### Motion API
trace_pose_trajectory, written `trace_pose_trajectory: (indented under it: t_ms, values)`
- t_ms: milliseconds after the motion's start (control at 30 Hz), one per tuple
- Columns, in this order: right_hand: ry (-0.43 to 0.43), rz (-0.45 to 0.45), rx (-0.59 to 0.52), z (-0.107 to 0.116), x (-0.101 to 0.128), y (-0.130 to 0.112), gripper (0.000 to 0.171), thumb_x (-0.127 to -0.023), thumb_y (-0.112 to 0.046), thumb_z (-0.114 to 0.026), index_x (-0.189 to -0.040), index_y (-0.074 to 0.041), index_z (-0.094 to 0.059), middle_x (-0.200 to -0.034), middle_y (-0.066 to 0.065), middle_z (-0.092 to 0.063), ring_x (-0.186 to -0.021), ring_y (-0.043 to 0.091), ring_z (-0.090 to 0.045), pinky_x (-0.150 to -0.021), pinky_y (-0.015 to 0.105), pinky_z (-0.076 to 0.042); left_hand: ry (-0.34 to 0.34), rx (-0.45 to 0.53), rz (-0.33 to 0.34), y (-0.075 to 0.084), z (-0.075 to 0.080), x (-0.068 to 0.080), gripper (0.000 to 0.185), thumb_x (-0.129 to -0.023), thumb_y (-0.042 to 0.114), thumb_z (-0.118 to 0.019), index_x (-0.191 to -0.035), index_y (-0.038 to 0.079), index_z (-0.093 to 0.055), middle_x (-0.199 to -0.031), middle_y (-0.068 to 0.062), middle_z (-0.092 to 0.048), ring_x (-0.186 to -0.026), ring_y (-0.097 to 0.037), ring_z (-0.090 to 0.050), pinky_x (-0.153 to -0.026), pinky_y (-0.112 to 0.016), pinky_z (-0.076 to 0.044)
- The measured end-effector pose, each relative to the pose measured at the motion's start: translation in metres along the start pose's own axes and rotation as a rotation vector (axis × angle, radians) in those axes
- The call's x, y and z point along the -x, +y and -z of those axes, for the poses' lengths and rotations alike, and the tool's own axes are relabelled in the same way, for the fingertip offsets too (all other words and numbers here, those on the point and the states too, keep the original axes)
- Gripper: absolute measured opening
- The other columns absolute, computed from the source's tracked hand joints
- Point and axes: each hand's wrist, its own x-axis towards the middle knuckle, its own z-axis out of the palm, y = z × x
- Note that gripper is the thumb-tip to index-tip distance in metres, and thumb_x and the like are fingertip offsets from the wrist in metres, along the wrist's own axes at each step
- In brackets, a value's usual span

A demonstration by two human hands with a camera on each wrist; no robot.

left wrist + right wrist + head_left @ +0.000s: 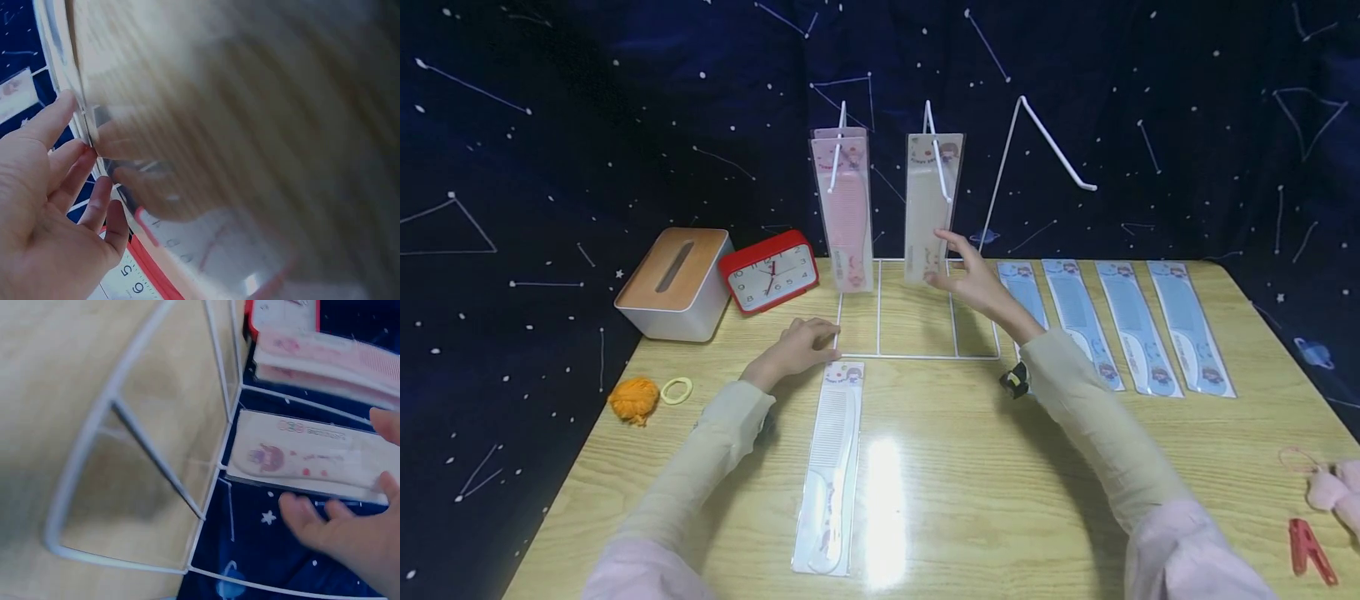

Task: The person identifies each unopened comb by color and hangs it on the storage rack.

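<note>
While hanging upper centre from a white rack (925, 357), shows as a pale, cartoon-printed comb pack (920, 212) with lettering too small to read. Met lower right by loosely parted right hand (976, 279), not clasped. Cannot tell grip of left hand (793, 350), near rack's left edge.

Right sleeve (1086, 412) is covering part of the leftmost blue pack (1021, 285), the head view's edge is cropping a pink object (1332, 492), the left-wrist tabletop (281, 125) is looking blurred!

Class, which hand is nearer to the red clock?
Left. The left hand is close in front of the clock; the right hand is farther off, on the person's right.
</note>
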Motion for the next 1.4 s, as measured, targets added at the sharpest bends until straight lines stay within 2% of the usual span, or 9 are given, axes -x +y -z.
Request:
trace_pose_trajectory:
  t_ms: [133, 300, 500, 700, 833, 1067, 1200, 1300, 1400]
  values:
    - [-0.024, -0.028, 0.041, -0.01, 0.018, 0.008, 0.076, -0.089, -0.017, -0.066, -0.151, -0.021, -0.022, -0.155, 0.018, -0.017, -0.131, 0.048, -0.03, -0.102, 0.062, -0.031, -0.007, -0.016, 0.006, 0.001, -0.001, -0.001, 0.055, -0.092, 0.031, -0.062, -0.139, 0.007, -0.048, -0.147, -0.015, -0.04, -0.126, -0.034, -0.036, -0.11, -0.056, -0.019]
    - [-0.103, -0.053, 0.033, -0.032, 0.045, 0.013, 0.077, -0.087, -0.018, -0.067, -0.15, -0.017, -0.023, -0.147, 0.027, -0.027, -0.124, 0.049, -0.039, -0.094, 0.059, -0.042, -0.01, -0.032, 0.025, -0.001, -0.001, -0.002, 0.055, -0.092, 0.032, -0.062, -0.139, 0.008, -0.048, -0.147, -0.014, -0.04, -0.123, -0.032, -0.037, -0.108, -0.054, -0.024]
    - [-0.256, -0.034, 0.066, -0.068, 0.076, 0.012, 0.071, -0.087, -0.023, -0.069, -0.146, -0.012, -0.032, -0.139, 0.025, -0.04, -0.122, 0.042, -0.044, -0.1, 0.055, -0.038, -0.016, -0.026, 0.028, -0.002, 0.001, -0.002, 0.056, -0.092, 0.033, -0.062, -0.14, 0.008, -0.047, -0.148, -0.014, -0.039, -0.124, -0.032, -0.036, -0.109, -0.054, -0.022]
    - [-0.433, 0.023, 0.201, -0.1, 0.093, 0.004, 0.063, -0.087, -0.029, -0.068, -0.141, -0.013, -0.042, -0.135, 0.02, -0.045, -0.122, 0.035, -0.044, -0.098, 0.054, -0.039, -0.006, -0.039, 0.009, -0.003, 0.001, -0.003, 0.057, -0.092, 0.034, -0.062, -0.14, 0.008, -0.047, -0.147, -0.014, -0.041, -0.124, -0.033, -0.036, -0.106, -0.055, -0.025]
    - [-0.503, 0.061, 0.296, -0.117, 0.098, -0.006, 0.058, -0.086, -0.031, -0.068, -0.139, -0.017, -0.047, -0.137, 0.019, -0.043, -0.122, 0.034, -0.037, -0.097, 0.056, -0.036, -0.004, -0.049, 0.001, -0.003, 0.0, -0.003, 0.056, -0.091, 0.032, -0.062, -0.139, 0.008, -0.048, -0.145, -0.014, -0.043, -0.122, -0.033, -0.038, -0.102, -0.054, -0.029]
    - [-0.55, 0.111, 0.494, -0.138, 0.1, -0.021, 0.059, -0.089, -0.045, -0.062, -0.142, -0.025, -0.045, -0.145, 0.028, -0.032, -0.129, 0.041, -0.029, -0.1, 0.059, -0.029, -0.003, -0.045, 0.011, -0.001, 0.0, -0.002, 0.055, -0.091, 0.031, -0.063, -0.139, 0.008, -0.048, -0.145, -0.013, -0.043, -0.12, -0.031, -0.038, -0.101, -0.051, -0.03]
    - [-0.559, 0.111, 0.597, -0.146, 0.099, -0.024, 0.06, -0.089, -0.053, -0.057, -0.143, -0.029, -0.044, -0.148, 0.026, -0.028, -0.126, 0.037, -0.03, -0.1, 0.055, -0.03, -0.003, -0.036, 0.017, -0.001, 0.0, -0.002, 0.054, -0.092, 0.03, -0.063, -0.139, 0.007, -0.048, -0.145, -0.012, -0.043, -0.121, -0.03, -0.038, -0.102, -0.051, -0.029]
    - [-0.556, 0.108, 0.638, -0.148, 0.099, -0.024, 0.06, -0.089, -0.056, -0.055, -0.141, -0.028, -0.047, -0.149, 0.023, -0.029, -0.121, 0.033, -0.034, -0.098, 0.051, -0.033, -0.004, -0.029, 0.015, -0.001, 0.0, -0.001, 0.054, -0.092, 0.03, -0.062, -0.139, 0.007, -0.048, -0.146, -0.012, -0.042, -0.122, -0.031, -0.037, -0.104, -0.052, -0.028]
    - [-0.551, 0.113, 0.633, -0.146, 0.098, -0.023, 0.059, -0.088, -0.057, -0.055, -0.136, -0.023, -0.053, -0.149, 0.023, -0.031, -0.119, 0.033, -0.038, -0.097, 0.05, -0.035, -0.002, -0.025, 0.01, -0.001, 0.001, -0.001, 0.054, -0.092, 0.03, -0.063, -0.139, 0.007, -0.048, -0.146, -0.012, -0.042, -0.123, -0.032, -0.037, -0.105, -0.054, -0.026]
